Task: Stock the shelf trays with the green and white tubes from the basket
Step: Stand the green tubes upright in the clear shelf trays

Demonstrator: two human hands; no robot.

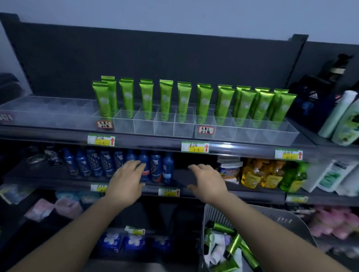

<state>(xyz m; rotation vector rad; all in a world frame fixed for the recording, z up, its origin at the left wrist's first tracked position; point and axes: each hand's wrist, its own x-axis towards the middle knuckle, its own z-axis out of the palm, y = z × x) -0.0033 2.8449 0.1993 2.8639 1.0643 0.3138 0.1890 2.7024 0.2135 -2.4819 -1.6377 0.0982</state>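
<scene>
While the left hand point(126, 181) and right hand point(208, 183) hover empty, fingers loosely spread, the right is nearer the basket point(285, 217), low beneath that forearm, where green and white tubes point(233, 244) lie jumbled at all angles.

You face metallic green squeeze tubes point(165, 101), each with a pale round emblem, in clear plastic trays point(48, 114). Your grey slotted plastic basket point(208, 214) mixes green black-capped tubes point(233, 244) with white tubes point(218, 242).

left tray point(44, 115) — mostly free, open above | green tubes point(165, 101) — crowd rear compartments | front compartments point(164, 127) free
</scene>
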